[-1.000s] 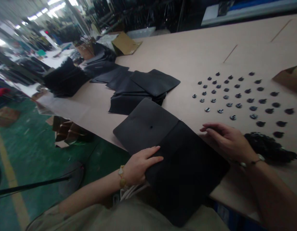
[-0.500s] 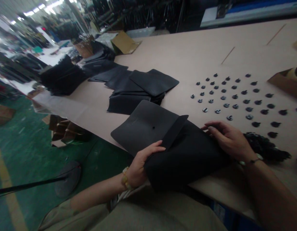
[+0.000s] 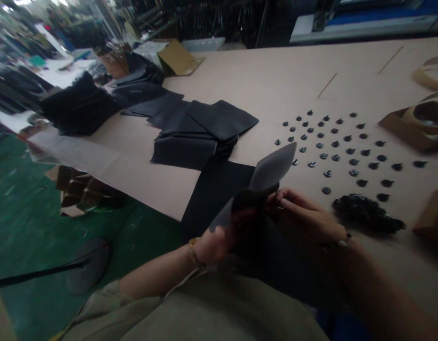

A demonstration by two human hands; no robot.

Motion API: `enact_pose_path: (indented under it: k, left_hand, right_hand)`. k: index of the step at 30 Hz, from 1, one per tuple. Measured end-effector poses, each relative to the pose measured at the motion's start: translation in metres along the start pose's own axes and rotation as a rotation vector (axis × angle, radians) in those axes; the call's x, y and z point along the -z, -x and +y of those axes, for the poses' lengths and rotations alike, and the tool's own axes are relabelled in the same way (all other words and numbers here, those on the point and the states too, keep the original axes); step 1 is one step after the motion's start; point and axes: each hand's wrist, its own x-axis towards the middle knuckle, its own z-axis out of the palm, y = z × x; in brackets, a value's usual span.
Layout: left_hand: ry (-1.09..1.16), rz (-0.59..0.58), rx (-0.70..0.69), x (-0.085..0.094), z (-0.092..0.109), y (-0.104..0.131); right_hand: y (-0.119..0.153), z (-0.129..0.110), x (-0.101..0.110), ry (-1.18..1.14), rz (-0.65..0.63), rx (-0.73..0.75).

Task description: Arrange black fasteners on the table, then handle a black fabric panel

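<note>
I see left hand (image 3: 213, 244) and right hand (image 3: 307, 218) both gripping black cap (image 3: 261, 182), lifted | buttons (image 3: 343, 151) unattached | finished stack (image 3: 204, 130) waiting.

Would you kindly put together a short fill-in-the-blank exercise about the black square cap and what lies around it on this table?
1. Both hands, the left hand and the right hand, hold one black square ____.
2. The small black buttons lie in rows on the table, on the person's ____ side.
3. The stack of black squares lies on the person's ____ side.
4. The heap of tassels is ____ in colour.

Missing words: cap; right; left; black
</note>
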Motion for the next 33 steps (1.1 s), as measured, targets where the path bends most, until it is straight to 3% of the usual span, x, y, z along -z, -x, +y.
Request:
enact_pose_path:
  k: [3,6,10,13,17,21,24,26,28,30,33]
  left_hand:
    - [0.189,0.221,0.133,-0.009,0.009,-0.017]
    - [0.207,0.303,0.257,-0.023,0.02,-0.035]
    - [0.183,0.28,0.327,-0.038,0.031,-0.059]
    - [0.139,0.269,0.336,-0.04,0.037,-0.074]
    - [0.12,0.121,0.388,-0.035,0.037,-0.082]
    - [0.034,0.035,0.406,-0.039,0.028,-0.083]
    - [0.095,0.043,0.472,-0.042,0.037,-0.081]
    - [0.199,0.07,0.444,-0.036,0.056,-0.077]
    - [0.257,0.149,0.371,-0.02,0.077,-0.073]
    - [0.257,0.304,0.332,0.004,0.091,-0.07]
    - [0.245,0.451,0.428,0.043,0.089,-0.067]
  right_hand:
    - [-0.006,0.004,0.001,0.064,0.007,0.036]
    - [-0.008,0.006,0.003,0.119,-0.043,0.059]
    - [-0.003,0.005,-0.006,0.217,-0.085,0.1]
    - [0.002,0.002,-0.01,0.293,-0.13,0.18]
    - [0.005,-0.002,-0.009,0.459,-0.144,0.255]
    - [0.006,-0.005,-0.005,0.418,-0.056,0.43]
    - [0.013,-0.017,0.001,0.287,0.165,0.749]
    - [0.022,-0.032,0.002,0.242,0.391,1.034]
    - [0.03,-0.047,-0.005,0.308,0.468,1.189]
    - [0.031,-0.056,-0.02,0.499,0.352,1.128]
    - [0.012,-0.045,-0.048,0.822,0.061,0.807]
